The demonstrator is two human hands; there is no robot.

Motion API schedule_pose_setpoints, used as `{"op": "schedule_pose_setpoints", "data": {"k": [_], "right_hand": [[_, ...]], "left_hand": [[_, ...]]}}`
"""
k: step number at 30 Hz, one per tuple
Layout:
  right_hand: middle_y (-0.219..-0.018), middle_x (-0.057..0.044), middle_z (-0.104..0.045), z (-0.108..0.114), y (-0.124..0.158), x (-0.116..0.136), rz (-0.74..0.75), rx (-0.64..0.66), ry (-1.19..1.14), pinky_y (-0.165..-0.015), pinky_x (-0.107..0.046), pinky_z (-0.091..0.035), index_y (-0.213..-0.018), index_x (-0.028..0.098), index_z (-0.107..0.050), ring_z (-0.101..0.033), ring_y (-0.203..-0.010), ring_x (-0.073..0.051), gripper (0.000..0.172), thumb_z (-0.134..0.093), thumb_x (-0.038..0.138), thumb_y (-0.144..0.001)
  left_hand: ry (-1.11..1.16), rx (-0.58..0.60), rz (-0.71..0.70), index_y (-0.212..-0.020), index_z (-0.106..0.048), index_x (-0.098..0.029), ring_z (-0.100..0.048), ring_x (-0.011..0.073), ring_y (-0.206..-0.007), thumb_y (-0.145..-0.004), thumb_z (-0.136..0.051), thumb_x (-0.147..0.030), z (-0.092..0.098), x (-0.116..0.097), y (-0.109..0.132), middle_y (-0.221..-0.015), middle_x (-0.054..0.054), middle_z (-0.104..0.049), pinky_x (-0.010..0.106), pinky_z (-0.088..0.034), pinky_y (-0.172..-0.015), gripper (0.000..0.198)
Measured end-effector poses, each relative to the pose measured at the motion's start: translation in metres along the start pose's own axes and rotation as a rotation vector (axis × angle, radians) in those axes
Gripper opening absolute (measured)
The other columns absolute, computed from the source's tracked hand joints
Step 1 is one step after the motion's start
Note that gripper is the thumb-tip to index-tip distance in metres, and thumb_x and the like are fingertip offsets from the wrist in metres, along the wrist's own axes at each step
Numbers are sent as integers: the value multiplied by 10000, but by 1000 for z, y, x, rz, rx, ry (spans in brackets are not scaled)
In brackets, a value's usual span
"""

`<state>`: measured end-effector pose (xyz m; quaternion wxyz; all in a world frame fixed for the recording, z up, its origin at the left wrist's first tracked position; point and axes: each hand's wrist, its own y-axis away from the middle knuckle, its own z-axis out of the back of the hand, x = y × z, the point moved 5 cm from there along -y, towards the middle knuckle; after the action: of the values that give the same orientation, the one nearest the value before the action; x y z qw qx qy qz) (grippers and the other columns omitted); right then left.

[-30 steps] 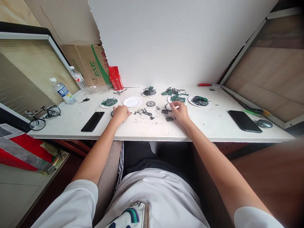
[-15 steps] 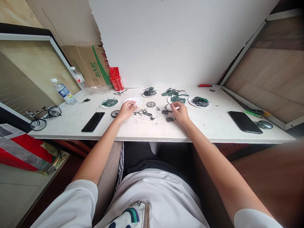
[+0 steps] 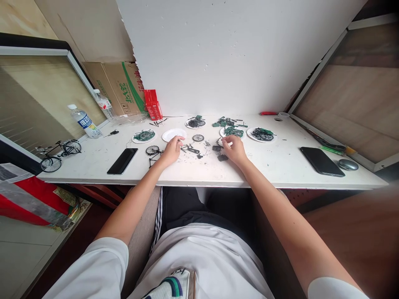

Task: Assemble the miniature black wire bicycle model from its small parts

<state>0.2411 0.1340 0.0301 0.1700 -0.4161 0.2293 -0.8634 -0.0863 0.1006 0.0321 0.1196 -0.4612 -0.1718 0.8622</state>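
My left hand is closed in a pinch just in front of a white paper plate. A tiny dark bit shows at its fingertips, too small to name. Beside its wrist lies a partly covered model bicycle frame with a black spoked wheel. My right hand has thumb and fingers bent together at a curved dark part; what they pinch is mostly hidden. Dark flat pieces lie by it. Between my hands are a loose wheel and a dark chain-guard-like part.
Plates of green parts and black parts stand farther back. An assembled model bicycle, a phone and a bottle are at left. Another phone and a silver oval object lie at right.
My left hand has moved toward me and slightly right, uncovering the white plate and part of the bicycle frame beside it. My right hand has shifted slightly left and toward me.
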Motion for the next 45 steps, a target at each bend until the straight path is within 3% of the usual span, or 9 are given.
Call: {"op": "schedule_pose_setpoints", "data": {"k": [3,6,10,17,29,32,38,41,45], "right_hand": [[-1092,-120,-798,-4,1,15,97,16,47,-1116,-534,-462,-1039,235,-747,-650,-1072,-326,221,-552,338,-1022],[-1117,-117,-799,-19,1,34,174,85,91,-1106,-532,-461,-1150,229,-786,-628,-1110,-346,265,-555,308,-1045],[-1227,-152,-801,-57,-9,56,204,261,171,-973,-502,-503,-1267,201,-805,-601,-1164,-383,344,-548,201,-1039],[-1240,-161,-803,-113,-39,72,213,422,410,-920,-440,-459,-1290,188,-804,-573,-1205,-355,360,-538,123,-1056],[-1194,-208,-762,-136,-46,75,323,489,502,-929,-427,-459,-1048,167,-795,-569,-1189,-347,259,-537,155,-1051],[-1137,-188,-764,-130,-47,77,264,458,305,-947,-419,-477,-1001,174,-760,-583,-1173,-330,229,-538,202,-1051],[-1102,-95,-765,-95,-31,71,-190,308,-567,-852,-352,-541,-1010,225,-660,-675,-1016,-231,329,-621,552,-1023],[-1069,-65,-753,-77,-12,68,-348,345,-821,-769,-293,-525,-963,245,-645,-668,-978,-199,458,-750,687,-906],[-983,-35,-727,-56,3,59,-446,364,-995,-705,-279,-510,-953,259,-641,-650,-883,-179,493,-864,673,-802]], "left_hand": [[50,24,-3,-1242,-691,-209,-705,223,-894,-1046,-564,-280,-9,-1,2,-1025,83,-772,353,-558,-864,244],[29,-25,-37,-1191,-723,-215,-738,258,-1040,-1044,-583,-270,-10,-4,3,-1058,98,-811,386,-545,-975,211],[-25,-82,-72,-1172,-746,-215,-731,289,-1130,-1054,-584,-261,-8,-4,4,-1109,124,-839,435,-518,-1063,206],[-4,-84,-10,-1169,-746,-217,-773,267,-1087,-1055,-591,-287,-8,2,2,-1115,107,-853,385,-558,-949,205],[38,-78,-7,-1154,-751,-206,-796,274,-1101,-1035,-607,-269,-11,-1,4,-1121,117,-858,384,-569,-909,197],[47,-84,6,-1160,-749,-213,-792,274,-1120,-1037,-614,-282,-10,1,4,-1126,116,-855,383,-573,-926,195],[83,-109,-22,-1131,-747,-205,-789,261,-1064,-1035,-646,-324,-10,0,4,-1157,122,-841,370,-583,-913,184],[65,-139,-42,-1099,-747,-210,-777,237,-992,-1014,-683,-335,-10,2,5,-1146,106,-839,359,-593,-880,164],[83,-152,-58,-1121,-724,-211,-787,226,-972,-1034,-663,-327,-11,4,5,-1094,98,-840,366,-607,-915,157]]}}
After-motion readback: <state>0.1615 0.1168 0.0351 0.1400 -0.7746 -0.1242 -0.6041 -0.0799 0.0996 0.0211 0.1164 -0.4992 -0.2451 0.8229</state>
